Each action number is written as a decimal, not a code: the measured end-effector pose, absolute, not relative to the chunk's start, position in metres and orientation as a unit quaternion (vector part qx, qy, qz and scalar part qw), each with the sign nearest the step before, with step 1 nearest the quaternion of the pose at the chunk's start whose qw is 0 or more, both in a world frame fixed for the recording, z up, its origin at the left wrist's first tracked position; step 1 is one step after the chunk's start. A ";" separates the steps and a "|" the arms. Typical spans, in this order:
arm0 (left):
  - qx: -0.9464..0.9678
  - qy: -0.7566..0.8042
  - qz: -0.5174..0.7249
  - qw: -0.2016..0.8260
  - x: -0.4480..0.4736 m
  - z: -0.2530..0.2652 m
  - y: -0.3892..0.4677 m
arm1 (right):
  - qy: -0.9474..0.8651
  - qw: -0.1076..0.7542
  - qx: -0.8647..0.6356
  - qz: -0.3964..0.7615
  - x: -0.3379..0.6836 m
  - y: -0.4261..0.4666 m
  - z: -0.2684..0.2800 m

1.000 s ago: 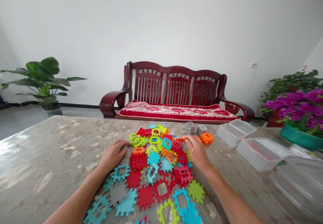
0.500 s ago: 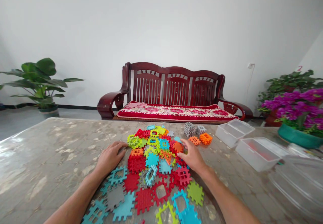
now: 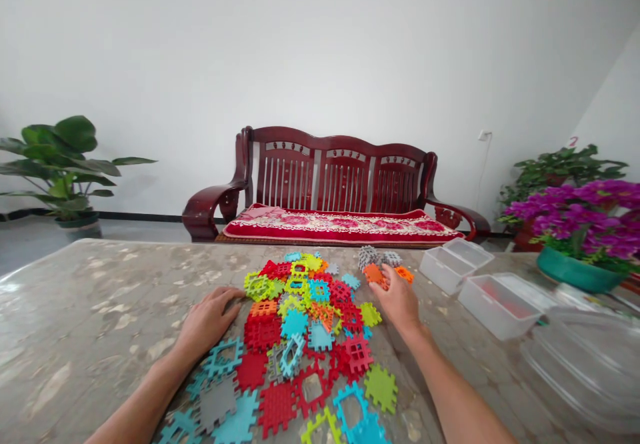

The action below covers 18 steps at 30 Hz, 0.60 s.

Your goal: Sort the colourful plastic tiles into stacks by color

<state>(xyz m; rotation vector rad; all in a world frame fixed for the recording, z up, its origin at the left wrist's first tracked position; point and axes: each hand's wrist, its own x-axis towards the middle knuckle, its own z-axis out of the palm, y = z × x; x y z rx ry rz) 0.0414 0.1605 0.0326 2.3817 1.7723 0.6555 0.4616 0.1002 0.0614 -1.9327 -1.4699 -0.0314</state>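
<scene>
A heap of toothed plastic building tiles (image 3: 294, 324) in red, blue, lime, grey and orange spreads over the table in front of me. My right hand (image 3: 399, 299) is closed on an orange tile (image 3: 374, 275), holding it by its edge at the right of the heap. Just behind it are grey tiles in stacks (image 3: 369, 255) and a few more orange tiles (image 3: 405, 274), partly hidden by my fingers. My left hand (image 3: 213, 314) lies palm down at the heap's left side, fingers stretched out, its fingertips beside a lime tile (image 3: 258, 287).
Clear plastic boxes (image 3: 500, 307) stand on the right of the table (image 3: 125, 297), one with something red inside. Near them are clear lids (image 3: 583, 364) and a teal pot (image 3: 575, 271) of purple flowers. A wooden bench (image 3: 325, 177) stands behind the table.
My right hand has lifted the orange tile off the heap and carried it right to the grey and orange tiles. A lime tile is now uncovered. My left hand stays by the heap.
</scene>
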 end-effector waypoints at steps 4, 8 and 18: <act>0.782 0.581 0.220 0.044 0.040 0.030 0.162 | -0.531 0.291 -0.795 -0.040 0.481 0.100 0.063; 0.786 0.578 0.215 0.044 0.038 0.028 0.164 | -0.523 0.250 -0.814 -0.043 0.481 0.101 0.061; 0.787 0.578 0.211 0.048 0.037 0.025 0.165 | -0.527 0.200 -0.826 -0.023 0.477 0.103 0.054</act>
